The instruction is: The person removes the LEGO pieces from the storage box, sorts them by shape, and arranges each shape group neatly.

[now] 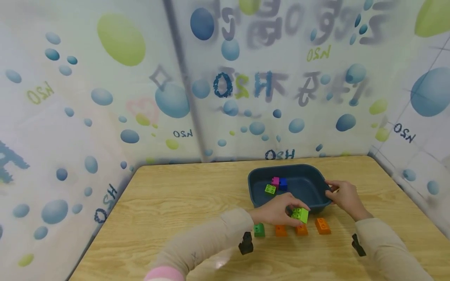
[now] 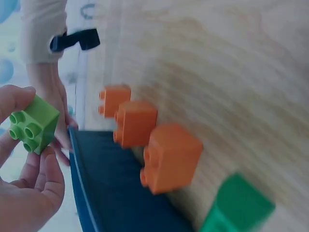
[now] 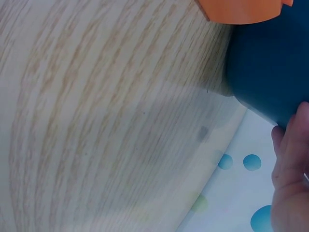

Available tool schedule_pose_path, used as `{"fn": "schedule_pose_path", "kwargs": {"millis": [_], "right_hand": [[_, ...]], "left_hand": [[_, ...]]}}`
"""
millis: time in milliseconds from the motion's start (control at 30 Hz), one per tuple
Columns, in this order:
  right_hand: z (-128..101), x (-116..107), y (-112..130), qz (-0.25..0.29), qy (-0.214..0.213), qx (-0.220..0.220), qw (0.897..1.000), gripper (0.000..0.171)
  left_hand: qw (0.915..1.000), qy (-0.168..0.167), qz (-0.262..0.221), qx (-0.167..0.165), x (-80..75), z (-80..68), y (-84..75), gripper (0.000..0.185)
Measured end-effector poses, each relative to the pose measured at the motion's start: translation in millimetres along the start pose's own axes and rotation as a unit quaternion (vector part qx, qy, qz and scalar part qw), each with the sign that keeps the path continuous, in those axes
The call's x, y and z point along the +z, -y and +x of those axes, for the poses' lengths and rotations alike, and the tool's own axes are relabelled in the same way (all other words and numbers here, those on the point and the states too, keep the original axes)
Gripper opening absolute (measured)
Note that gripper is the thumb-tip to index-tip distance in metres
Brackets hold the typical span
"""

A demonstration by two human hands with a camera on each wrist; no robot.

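Between thumb and fingertips, my left hand (image 1: 277, 210) pinches a lime green toy brick (image 2: 36, 124), held over the near side of a dark blue bin (image 1: 281, 168). Its studs show in the left wrist view. My right hand (image 1: 346, 197) grips the bin's right rim. Inside the bin lie a pink brick (image 1: 275, 182), a blue brick (image 1: 283, 184) and another lime green brick (image 1: 270, 189). In front of the bin, a green brick (image 1: 259, 230) and three orange bricks (image 1: 322, 226) stand in a row, the middle orange one partly behind my left hand.
The wooden table (image 1: 168, 210) stretches far to the left of the bin. A wall covering (image 1: 225, 117) printed with blue and green dots rises behind the table and along both sides. Black straps (image 1: 246, 244) hang at both wrists.
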State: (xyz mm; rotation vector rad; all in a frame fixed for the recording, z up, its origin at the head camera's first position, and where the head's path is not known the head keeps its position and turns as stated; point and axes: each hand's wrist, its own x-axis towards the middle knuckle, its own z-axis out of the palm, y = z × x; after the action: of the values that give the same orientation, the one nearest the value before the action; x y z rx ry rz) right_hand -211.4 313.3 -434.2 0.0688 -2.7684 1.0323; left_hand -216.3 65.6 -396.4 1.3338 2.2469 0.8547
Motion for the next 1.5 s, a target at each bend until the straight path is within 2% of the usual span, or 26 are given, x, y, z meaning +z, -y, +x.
{"fn": "schedule_pose_path", "kwargs": {"millis": [133,433,633,767,867,1000,1167,1500], "right_hand": [[-0.3,1.7,-0.5,0.001,-0.002,-0.003,1.000,0.039],[0.9,1.0,-1.9,0.002,-0.005,-0.001,1.000,0.040],[0.8,0.3,-3.5,0.002,-0.007,0.001,1.000,0.040],[1.2,1.0,-4.2,0.000,-0.008,-0.002,1.000,0.040],[1.1,1.4,-4.2,0.000,-0.009,-0.007,1.000,0.040],[0.7,1.2,-3.3,0.001,-0.010,-0.010,1.000,0.039],[0.1,0.3,-1.9,0.003,-0.009,-0.010,1.000,0.039],[0.0,1.1,-1.5,0.003,-0.020,-0.005,1.000,0.037]], "left_hand": [[0.9998,0.019,0.007,0.011,11.1,3.8,-4.9,0.040],[0.9956,0.048,0.078,0.021,37.6,12.9,-12.4,0.039],[0.9882,0.061,0.136,0.035,56.3,19.5,-23.7,0.038],[0.9881,0.074,0.133,0.025,68.7,23.6,-28.9,0.036],[0.9867,0.074,0.145,0.014,77.0,27.3,-29.2,0.036],[0.9806,0.068,0.183,0.004,85.2,33.1,-30.1,0.035],[0.9735,0.041,0.225,0.006,95.1,36.8,-30.1,0.035],[0.9759,0.024,0.211,-0.051,108.5,37.6,-26.7,0.037]]}}
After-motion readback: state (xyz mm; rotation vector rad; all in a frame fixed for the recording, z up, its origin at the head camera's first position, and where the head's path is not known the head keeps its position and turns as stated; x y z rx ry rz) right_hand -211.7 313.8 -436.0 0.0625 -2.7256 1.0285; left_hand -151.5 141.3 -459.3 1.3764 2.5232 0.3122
